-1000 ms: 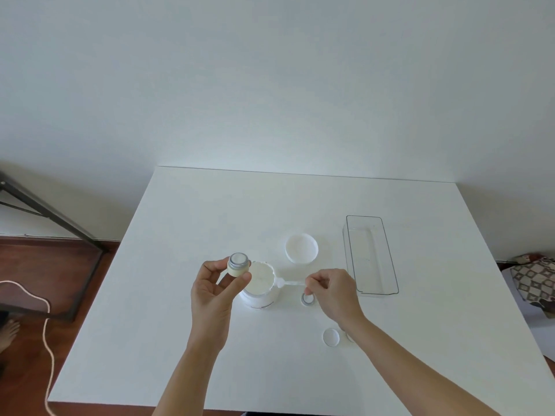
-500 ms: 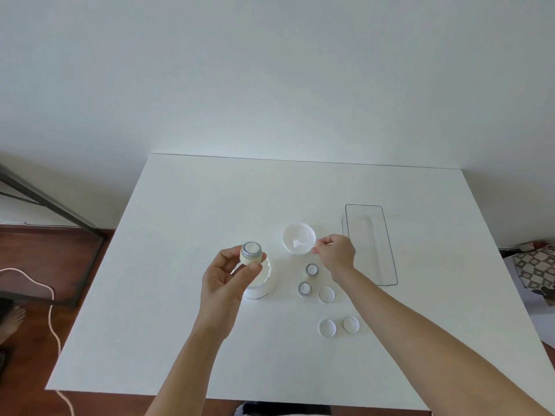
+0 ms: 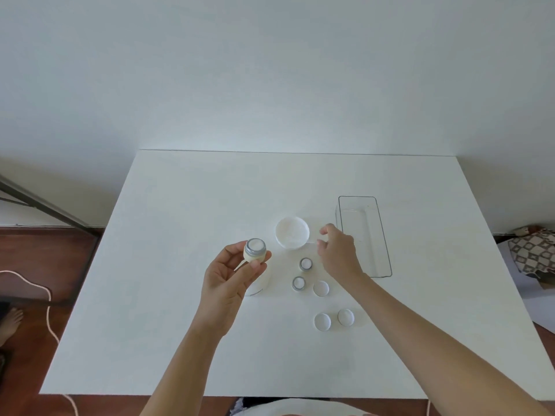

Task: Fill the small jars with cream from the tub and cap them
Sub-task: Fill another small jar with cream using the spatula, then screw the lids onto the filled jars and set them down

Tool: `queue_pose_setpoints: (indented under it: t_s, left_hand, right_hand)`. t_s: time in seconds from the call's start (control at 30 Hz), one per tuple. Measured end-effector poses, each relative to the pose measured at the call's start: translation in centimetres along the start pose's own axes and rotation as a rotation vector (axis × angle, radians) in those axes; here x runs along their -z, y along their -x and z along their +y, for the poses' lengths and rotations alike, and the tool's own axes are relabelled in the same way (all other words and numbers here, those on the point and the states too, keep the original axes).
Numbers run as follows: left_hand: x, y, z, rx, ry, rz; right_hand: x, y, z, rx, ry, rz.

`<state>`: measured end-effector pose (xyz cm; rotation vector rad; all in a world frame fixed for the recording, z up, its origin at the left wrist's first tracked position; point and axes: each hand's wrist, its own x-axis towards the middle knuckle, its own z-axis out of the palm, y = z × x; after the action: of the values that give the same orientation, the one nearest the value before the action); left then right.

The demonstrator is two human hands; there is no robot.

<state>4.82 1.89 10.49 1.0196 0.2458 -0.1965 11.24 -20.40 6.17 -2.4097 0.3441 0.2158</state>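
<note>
Now the left hand [image 3: 231,277] holds a filled, uncapped small jar [image 3: 255,250] upright above the table [image 3: 180,205], while the right hand [image 3: 338,250], fingers loosely curled and empty, hovers nearer the loose caps [image 3: 321,288] lying toward the person.

Your right hand [image 3: 338,250] hangs hemmed between the tub lid [image 3: 292,232] and the clear tray [image 3: 365,235], with two open jars [image 3: 301,274] and three caps [image 3: 329,310] crowding the table [image 3: 180,235] beneath your wrist.
</note>
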Motion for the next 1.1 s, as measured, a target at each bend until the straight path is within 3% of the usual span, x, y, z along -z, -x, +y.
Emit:
queue_pose_setpoints:
  t_s: [0.2,0.4,0.5,0.6,0.7,0.77,0.87,1.1]
  left_hand:
    - [-1.3,0.2,-0.3,0.036,0.039,-0.046]
    - [-2.8,0.6,-0.4,0.070,0.040,-0.113]
    - [-3.3,0.8,-0.3,0.092,0.034,-0.148]
    - [-3.8,1.2,-0.3,0.088,0.003,-0.212]
    - [-4.5,1.5,-0.4,0.071,-0.061,-0.256]
    - [-5.0,1.6,-0.5,0.055,-0.118,-0.249]
    - [-5.9,1.8,-0.8,0.034,-0.191,-0.224]
    - [-7.3,1.8,-1.0,0.001,-0.257,-0.180]
  right_hand:
    - [-1.3,5.5,2.3,0.040,0.463,-0.289]
    - [-3.4,5.7,2.8,0.090,0.608,-0.247]
    - [-2.1,5.9,2.4,0.110,0.342,-0.199]
    - [1.5,6.5,0.7,0.037,-0.209,-0.088]
    - [5.7,7.4,-1.6,-0.093,-0.802,-0.090]
    - [7.9,7.8,-2.9,-0.102,-1.015,-0.109]
    - [10.0,8.5,-4.5,-0.068,-1.072,-0.144]
    - [11.4,9.5,-5.2,0.054,-0.856,-0.203]
